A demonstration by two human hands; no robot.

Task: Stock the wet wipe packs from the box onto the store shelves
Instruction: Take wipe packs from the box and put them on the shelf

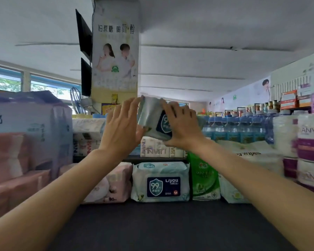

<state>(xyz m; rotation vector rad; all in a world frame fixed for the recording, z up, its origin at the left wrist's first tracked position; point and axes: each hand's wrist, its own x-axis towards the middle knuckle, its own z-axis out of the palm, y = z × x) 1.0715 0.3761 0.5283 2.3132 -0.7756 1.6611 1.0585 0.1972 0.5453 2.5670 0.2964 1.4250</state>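
A pale blue wet wipe pack (152,120) with a dark blue "99" shield label is held up high, tilted, above the shelf's upper level. My left hand (122,127) is against its left end with the fingers reaching over its top corner. My right hand (181,127) grips it from the right, fingers curled over its front. A matching wipe pack (160,182) stands upright on the dark shelf (152,223) below. The box is out of view.
A pink wipe pack (109,183) stands left of the shelved pack, a green one (204,178) and a white one (232,191) right. Tissue packs (158,148) sit behind. Large paper bundles (25,134) at left, water bottles (239,129) and paper rolls (310,142) at right.
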